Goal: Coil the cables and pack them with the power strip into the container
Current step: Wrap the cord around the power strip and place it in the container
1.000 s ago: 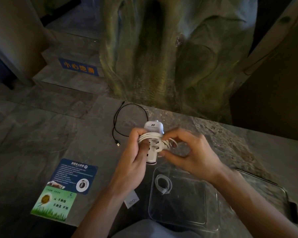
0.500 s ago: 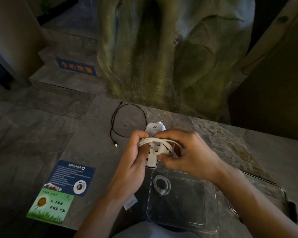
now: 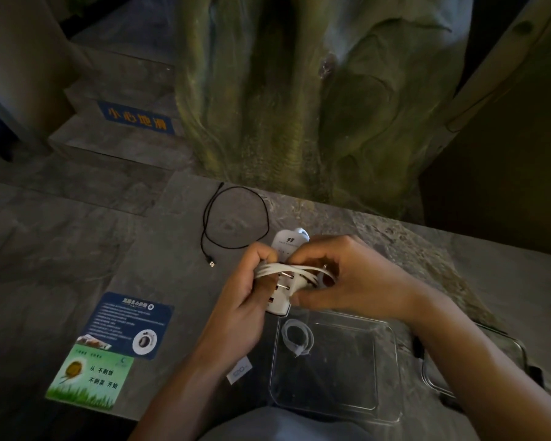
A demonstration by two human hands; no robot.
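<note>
Several white cord (image 3: 295,269) loops across power strip (image 3: 285,246)

A blue leaflet (image 3: 128,326) touches a green card (image 3: 89,377) on the stone table (image 3: 159,256), near what seems a tag (image 3: 240,370).

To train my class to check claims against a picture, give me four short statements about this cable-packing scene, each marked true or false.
1. The left hand grips the white power strip. True.
2. The black cable is already in the clear container. False: it lies loose on the table, beyond the hands.
3. A small coiled white cable lies in the container. True.
4. The strip's white cord trails flat across the table. False: it is looped round the strip, and the right hand holds it there.
</note>
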